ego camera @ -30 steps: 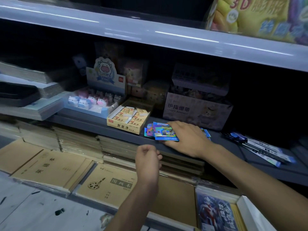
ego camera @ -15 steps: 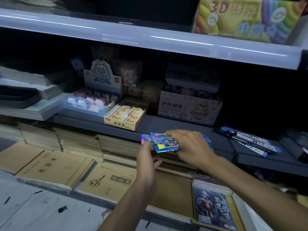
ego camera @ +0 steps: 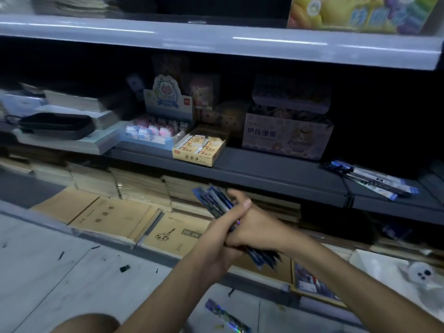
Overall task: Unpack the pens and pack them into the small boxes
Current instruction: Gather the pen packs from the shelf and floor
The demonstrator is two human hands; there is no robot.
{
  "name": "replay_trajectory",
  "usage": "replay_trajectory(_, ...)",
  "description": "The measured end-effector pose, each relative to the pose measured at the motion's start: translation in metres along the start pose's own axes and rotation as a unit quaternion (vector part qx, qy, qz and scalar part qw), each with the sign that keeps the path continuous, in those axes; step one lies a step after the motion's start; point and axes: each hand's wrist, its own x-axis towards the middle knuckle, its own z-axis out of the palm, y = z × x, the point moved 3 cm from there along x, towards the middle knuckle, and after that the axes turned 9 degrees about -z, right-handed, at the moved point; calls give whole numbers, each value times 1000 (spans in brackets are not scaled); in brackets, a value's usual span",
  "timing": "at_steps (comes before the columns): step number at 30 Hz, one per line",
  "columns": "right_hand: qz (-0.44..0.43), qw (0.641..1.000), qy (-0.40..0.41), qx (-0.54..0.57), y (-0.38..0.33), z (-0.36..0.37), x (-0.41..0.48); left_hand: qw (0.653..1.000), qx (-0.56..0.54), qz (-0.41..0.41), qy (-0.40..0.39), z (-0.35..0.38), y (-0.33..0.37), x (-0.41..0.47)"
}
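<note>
Blue-wrapped pen packs [ego camera: 214, 202] are now off the shelf [ego camera: 276, 175]. A second ago they lay flat at its front lip under the right hand, with the left fisted below. Half a second ago both hands met at the stack. Now the bundle hangs slanted in the air, in front of and below the shelf lip, above the brown notebooks [ego camera: 113, 218].

Hands together, both clamped on the bundle. The left hand [ego camera: 212, 246] curls round it from underneath; the right hand [ego camera: 258, 228] closes over the top, thumb raised. Pack ends stick out above the fingers and below the wrists. Motion blur, so I can't count the packs.

My reading: pickup done, unpacking about to start. I see no loose pen yet. One shiny wrapper strip [ego camera: 225, 317] lies on the floor below the arms. More packaged pens [ego camera: 374, 182] wait on the shelf to the right, well apart from the hands.

I can't pick out the small boxes meant for the pens. The eraser box [ego camera: 199, 151] and bandage box [ego camera: 286, 137] hold other stock. Next move likely needs a grip shift to open one pack while the rest stay held, so there is a slip risk.
</note>
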Motion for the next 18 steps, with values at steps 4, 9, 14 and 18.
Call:
replay_trajectory(4, 32, 997, -57, -51, 4, 30, 11, 991, -98, -29, 82, -25, -19, 3)
replay_trajectory(9, 37, 990, -117, -68, 11, 66, 30, 977, -116, -18, 181, -69, -24, 14)
replay_trajectory(14, -17, 997, -78, -19, 21, 90, 40, 972, -138, 0, 190, -103, -15, 27)
replay_trajectory(18, -35, 989, 46, 138, 45, 99, 25, 973, -139, 3, 186, -134, -14, 36)
